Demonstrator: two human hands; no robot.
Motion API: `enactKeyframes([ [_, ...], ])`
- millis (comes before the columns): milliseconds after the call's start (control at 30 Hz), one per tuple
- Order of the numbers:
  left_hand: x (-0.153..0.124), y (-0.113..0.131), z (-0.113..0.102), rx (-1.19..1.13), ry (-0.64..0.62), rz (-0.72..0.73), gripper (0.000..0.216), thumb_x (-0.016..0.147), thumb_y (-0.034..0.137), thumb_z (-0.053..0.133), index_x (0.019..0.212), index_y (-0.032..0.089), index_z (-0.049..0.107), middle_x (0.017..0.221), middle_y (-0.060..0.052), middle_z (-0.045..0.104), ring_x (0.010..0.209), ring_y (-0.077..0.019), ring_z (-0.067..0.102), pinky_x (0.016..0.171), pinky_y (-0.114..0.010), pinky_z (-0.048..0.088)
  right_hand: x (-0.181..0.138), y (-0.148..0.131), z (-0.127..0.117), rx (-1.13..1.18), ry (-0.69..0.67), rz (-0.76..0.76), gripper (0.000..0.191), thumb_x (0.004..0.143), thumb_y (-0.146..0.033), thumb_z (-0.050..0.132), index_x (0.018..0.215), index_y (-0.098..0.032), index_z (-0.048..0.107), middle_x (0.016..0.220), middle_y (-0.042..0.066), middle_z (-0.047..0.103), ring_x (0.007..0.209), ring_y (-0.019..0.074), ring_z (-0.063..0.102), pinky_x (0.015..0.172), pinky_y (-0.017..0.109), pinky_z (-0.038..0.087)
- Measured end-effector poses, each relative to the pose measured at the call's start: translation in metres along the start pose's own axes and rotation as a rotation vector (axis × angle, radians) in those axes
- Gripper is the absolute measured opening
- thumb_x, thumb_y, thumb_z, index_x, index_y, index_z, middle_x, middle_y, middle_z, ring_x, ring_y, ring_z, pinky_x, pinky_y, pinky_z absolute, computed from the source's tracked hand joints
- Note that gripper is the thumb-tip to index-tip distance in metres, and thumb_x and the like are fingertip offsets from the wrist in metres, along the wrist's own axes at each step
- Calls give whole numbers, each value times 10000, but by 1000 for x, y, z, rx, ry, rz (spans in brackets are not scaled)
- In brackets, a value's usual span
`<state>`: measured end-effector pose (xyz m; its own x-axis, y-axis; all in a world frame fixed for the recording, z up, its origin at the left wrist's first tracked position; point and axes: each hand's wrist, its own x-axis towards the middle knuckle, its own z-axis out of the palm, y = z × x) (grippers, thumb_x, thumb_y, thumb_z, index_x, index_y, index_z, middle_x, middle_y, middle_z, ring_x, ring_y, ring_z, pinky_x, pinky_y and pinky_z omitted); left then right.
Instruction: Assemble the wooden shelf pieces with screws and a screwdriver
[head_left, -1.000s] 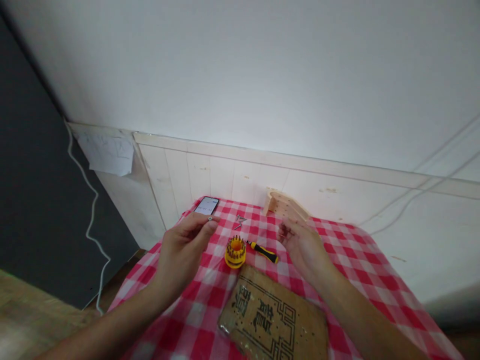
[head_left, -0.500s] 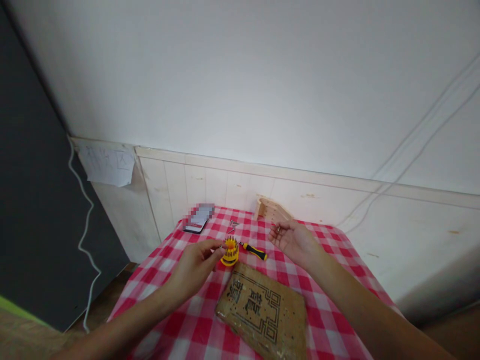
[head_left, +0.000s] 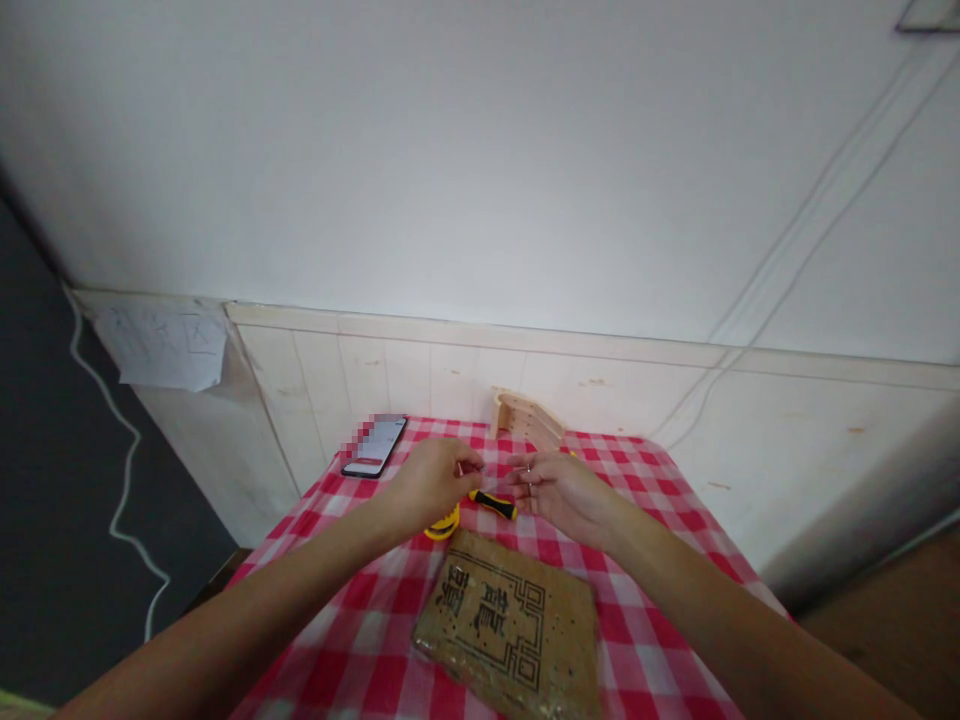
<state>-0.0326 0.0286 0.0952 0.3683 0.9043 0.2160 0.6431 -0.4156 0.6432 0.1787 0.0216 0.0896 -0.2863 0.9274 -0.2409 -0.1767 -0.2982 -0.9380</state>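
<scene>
My left hand [head_left: 433, 486] reaches over the yellow screwdriver-bit holder [head_left: 442, 524] and hides most of it. Its fingers are bent together near my right hand; what they hold, if anything, is too small to make out. My right hand [head_left: 562, 492] is turned palm up with curled fingers, and small shiny metal pieces [head_left: 529, 468] rest in them. Their exact kind is unclear. On the cloth between and below both hands lies a yellow-and-black screwdriver [head_left: 495, 504].
A brown board with black printed characters [head_left: 517, 625] lies at the table's front. Against the wall stands a pale wooden piece with holes [head_left: 529, 418]. A phone [head_left: 376, 446] lies at the back left. Red-and-white checked cloth [head_left: 660, 530] covers the table.
My left hand has moved right and away from the bit holder, closing in on my right hand. The view has shifted slightly right.
</scene>
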Motion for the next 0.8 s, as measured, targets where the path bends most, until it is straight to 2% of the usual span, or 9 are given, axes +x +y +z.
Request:
enactKeyframes([
  [67,-2,16,11,216,-67,56,156,865,230,634,929,173,764,935,-113,794,868,-277,726,753,-347,501,-1,4,-1,-26,5,6,181,673,-77,615,831,-151,662,759,39,675,688,138,644,668,266,497],
  [133,-7,29,26,357,-101,36,248,892,210,620,1120,162,703,976,-136,794,909,-315,743,750,-371,518,-3,10,-6,-84,39,7,163,703,-103,607,840,-170,666,708,14,662,598,116,588,600,247,455],
  [233,-14,39,51,490,-213,26,205,968,210,542,1141,143,631,956,-160,785,894,-329,759,748,-391,540,-9,22,-16,-233,83,20,76,766,-171,609,704,-200,641,530,-42,540,450,95,416,483,237,321],
  [300,-13,41,65,540,-235,49,209,973,195,527,1163,137,592,951,-174,778,896,-346,761,747,-407,552,-15,29,-21,-347,82,28,144,773,-203,643,631,-212,620,475,-59,478,421,90,337,466,246,268],
  [367,-12,40,75,549,-245,79,208,979,176,495,1170,139,568,946,-174,773,875,-342,763,725,-403,559,-21,33,-23,-451,66,25,156,775,-241,683,631,-221,628,478,-62,484,423,91,322,478,252,271],
  [500,-15,36,84,487,-232,134,164,991,168,463,1122,166,562,962,-135,768,870,-315,756,705,-377,552,-23,37,-27,-652,75,-49,202,800,-300,693,628,-226,618,538,-29,556,488,130,431,541,277,335],
  [600,-30,28,79,372,-97,122,111,987,281,541,1046,195,578,952,-93,758,866,-288,742,709,-348,529,-19,41,-32,-813,130,-165,221,825,-249,640,609,-222,605,640,29,645,620,190,547,627,316,374],
  [700,-52,8,64,197,191,92,177,966,372,587,902,210,552,829,-38,696,759,-223,685,686,-312,485,-16,49,-38,-949,145,-257,187,835,-196,597,669,-224,678,742,64,714,734,240,617,718,353,400],
  [800,-69,-23,41,8,444,-16,217,918,391,629,923,208,512,787,1,603,666,-172,577,625,-284,445,-18,58,-45,-1062,122,-289,176,808,-159,610,735,-229,754,829,96,764,823,288,664,788,394,423],
])
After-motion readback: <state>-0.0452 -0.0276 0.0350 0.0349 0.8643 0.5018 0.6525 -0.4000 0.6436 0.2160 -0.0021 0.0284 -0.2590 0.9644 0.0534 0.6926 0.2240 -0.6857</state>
